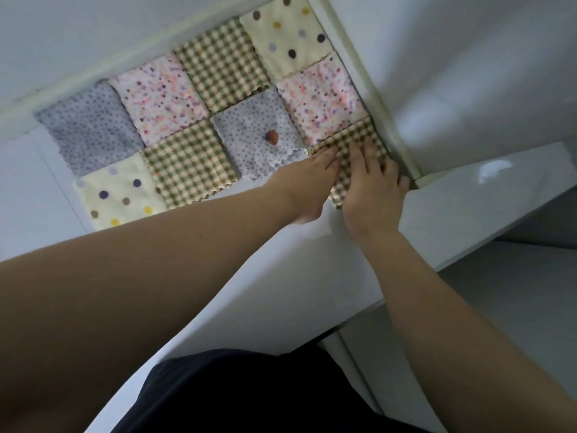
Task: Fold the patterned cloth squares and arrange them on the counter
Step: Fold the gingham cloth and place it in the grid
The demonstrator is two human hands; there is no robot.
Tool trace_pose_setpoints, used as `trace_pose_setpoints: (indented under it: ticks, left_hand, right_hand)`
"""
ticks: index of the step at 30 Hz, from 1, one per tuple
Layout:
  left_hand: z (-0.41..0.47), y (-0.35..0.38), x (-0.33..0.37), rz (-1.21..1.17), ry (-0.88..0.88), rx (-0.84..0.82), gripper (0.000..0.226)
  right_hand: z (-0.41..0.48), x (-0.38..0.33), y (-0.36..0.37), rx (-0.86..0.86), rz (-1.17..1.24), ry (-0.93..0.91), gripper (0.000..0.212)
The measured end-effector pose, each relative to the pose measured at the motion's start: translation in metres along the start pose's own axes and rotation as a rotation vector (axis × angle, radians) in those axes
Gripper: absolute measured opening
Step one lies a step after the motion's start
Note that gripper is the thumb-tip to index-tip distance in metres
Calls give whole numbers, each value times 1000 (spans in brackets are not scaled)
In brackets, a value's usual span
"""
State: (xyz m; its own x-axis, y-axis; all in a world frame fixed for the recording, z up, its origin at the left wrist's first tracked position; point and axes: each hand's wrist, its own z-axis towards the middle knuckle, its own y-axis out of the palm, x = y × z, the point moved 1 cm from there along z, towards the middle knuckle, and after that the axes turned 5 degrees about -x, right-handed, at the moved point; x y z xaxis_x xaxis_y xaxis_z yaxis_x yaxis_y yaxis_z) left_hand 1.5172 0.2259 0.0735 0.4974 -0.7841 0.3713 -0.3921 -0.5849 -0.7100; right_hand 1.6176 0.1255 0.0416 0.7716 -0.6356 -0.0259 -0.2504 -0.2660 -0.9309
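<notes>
Checked cloth (pixel 349 142) lies under both flat hands (pixel 343 182).

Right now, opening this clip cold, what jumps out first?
A patchwork grid of folded cloths on the white counter: gingham, polka dots, pink speckle and grey dots, in two rows against the back wall. Both hands press flat on the gingham cloth at the grid's near right corner, left hand beside right hand. A small red spot sits on the grey dotted cloth just left of them.
</notes>
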Motion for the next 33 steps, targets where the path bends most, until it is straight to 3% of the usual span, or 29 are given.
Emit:
trace_pose_setpoints:
  ticks: [13,18,23,25,30,33]
  left_hand:
    - [-13,-9,-8,45,11,-28,80]
    - [-53,4,-22,-161,-121,51,46]
    - [-113,22,-36,-274,-261,94,37]
    - [-141,32,-43,-364,-330,112,34]
    - [-202,62,-61,-539,-471,207,32]
    - [-239,82,-65,-607,-529,250,31]
  right_hand:
    - [-2,-2,2,-32,-13,13,68]
    - [-23,-22,-3,215,116,-129,52]
    - [-42,-64,-8,381,353,-323,30]
    - [-57,-93,-9,353,408,-348,29]
    - [-90,-157,-7,55,465,-296,26]
    - [-109,-181,0,19,444,-352,26]
